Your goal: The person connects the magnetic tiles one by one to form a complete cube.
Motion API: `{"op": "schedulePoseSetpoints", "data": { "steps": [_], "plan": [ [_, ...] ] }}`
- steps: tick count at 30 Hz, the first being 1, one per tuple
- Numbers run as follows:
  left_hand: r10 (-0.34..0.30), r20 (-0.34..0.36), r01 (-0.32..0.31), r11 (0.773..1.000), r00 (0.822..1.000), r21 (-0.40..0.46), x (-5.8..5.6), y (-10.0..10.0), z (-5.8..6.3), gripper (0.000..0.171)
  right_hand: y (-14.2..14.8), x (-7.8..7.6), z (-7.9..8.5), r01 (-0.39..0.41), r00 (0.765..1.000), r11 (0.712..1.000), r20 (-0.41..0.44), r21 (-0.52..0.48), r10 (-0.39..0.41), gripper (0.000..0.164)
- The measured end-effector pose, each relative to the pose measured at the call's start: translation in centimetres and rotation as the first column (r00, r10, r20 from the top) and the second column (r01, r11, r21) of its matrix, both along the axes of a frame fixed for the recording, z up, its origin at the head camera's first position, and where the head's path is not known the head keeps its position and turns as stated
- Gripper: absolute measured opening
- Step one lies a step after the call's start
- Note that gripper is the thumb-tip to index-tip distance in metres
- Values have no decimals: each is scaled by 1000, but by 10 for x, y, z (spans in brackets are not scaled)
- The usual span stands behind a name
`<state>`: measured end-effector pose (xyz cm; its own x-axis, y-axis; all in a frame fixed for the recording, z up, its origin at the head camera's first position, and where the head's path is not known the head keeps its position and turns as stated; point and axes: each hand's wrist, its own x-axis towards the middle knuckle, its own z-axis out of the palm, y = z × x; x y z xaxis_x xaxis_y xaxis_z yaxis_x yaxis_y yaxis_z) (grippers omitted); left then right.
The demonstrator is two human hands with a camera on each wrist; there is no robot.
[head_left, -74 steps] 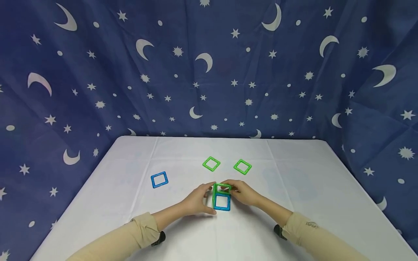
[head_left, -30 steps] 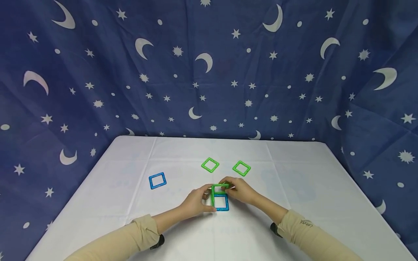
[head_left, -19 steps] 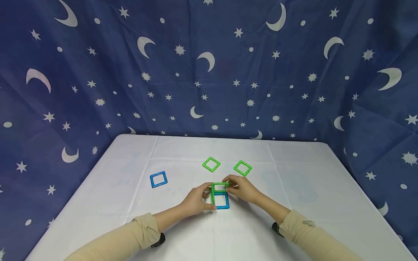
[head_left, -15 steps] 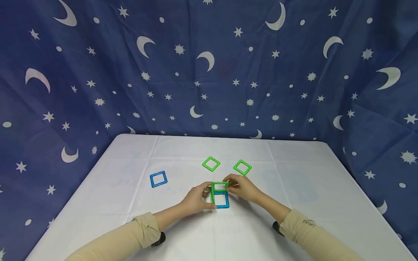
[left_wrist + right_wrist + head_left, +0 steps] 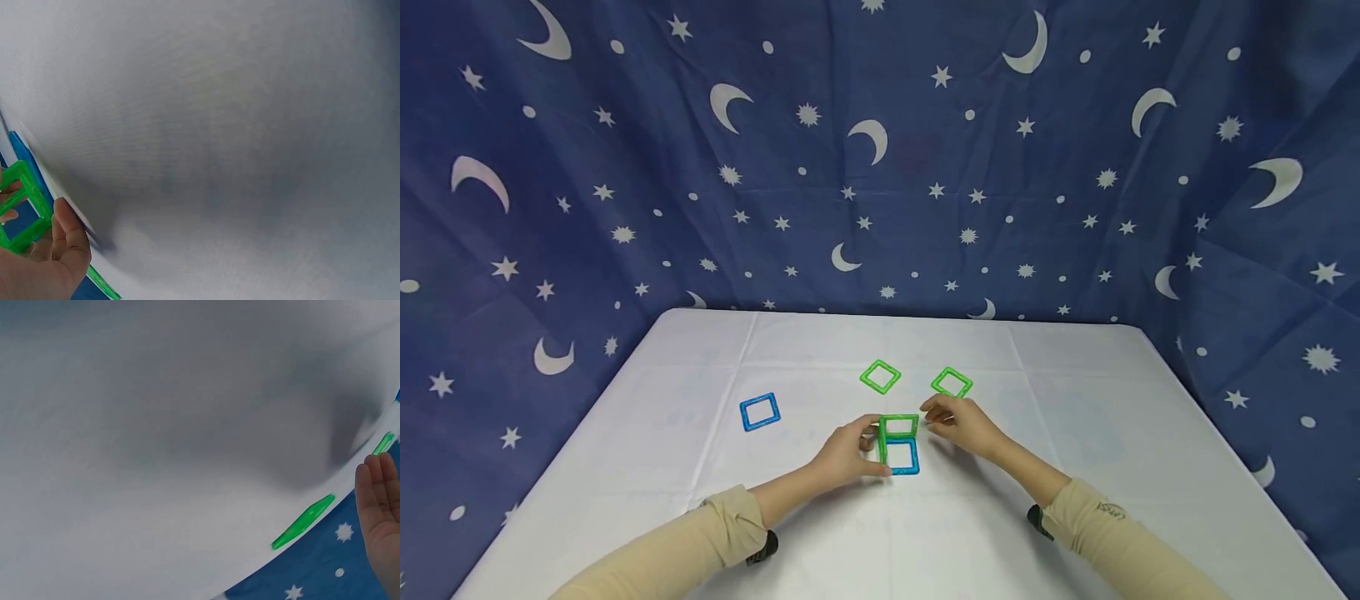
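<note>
Blue base [image 5: 904, 472]: lay flat on the white table [image 5: 1000, 350], right in front of the person, and served as the floor of the small build.
Left green [image 5: 882, 442]: stood on edge along the left side of the blue base.
Back green [image 5: 900, 436]: stood on edge along the far side of the blue base, meeting the left green at the far left corner; whether it leaned slightly was hard to tell.
Left hand [image 5: 847, 454]: held the left green, thumb at the near end by the blue base's front corner, fingers at the far end.
Right hand [image 5: 962, 425]: narrow and relaxed, fingers softly bent and holding nothing, just beside the right edge of the back green; the head view showed a slim gap there.
Corner: the step in hand appeared to be standing green walls on the blue base, with two up and the second just left to stand by itself.
Bare sides: the right and near edges of the blue base had no wall.
Loose pieces: the far green [image 5: 892, 384] and the right green [image 5: 941, 377] lay flat beyond the build, the latter just past the right hand; the spare blue [image 5: 762, 426] lay flat to the left, well apart.
Next wall: the move seemed to call for the right hand to lift the right green, the handiest piece, and stand it on a bare edge, while the left hand steadied the corner against tipping.
</note>
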<state>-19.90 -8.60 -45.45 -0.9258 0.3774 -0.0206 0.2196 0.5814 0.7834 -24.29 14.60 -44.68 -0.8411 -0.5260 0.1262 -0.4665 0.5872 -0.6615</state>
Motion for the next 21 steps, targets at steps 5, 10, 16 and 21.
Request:
{"op": "schedulePoseSetpoints", "data": {
  "steps": [5,10,16,21],
  "plan": [
    [7,-12,-7,1000,1000,-2,-3,-2,1,77,6,-8,4,47,998,998,-31,51,-46,23],
    [-8,-12,8,1000,1000,-1,-5,-4,3,76,13,-22,9,105,993,990,-58,92,-100,24],
    [-35,25,35,999,999,8,-5,-4,3,77,23,-39,12,168,983,980,-89,102,-159,29],
    [-38,17,38,999,999,-2,-2,-1,2,76,27,-50,12,209,977,967,-79,148,-199,37]
  ]
}}
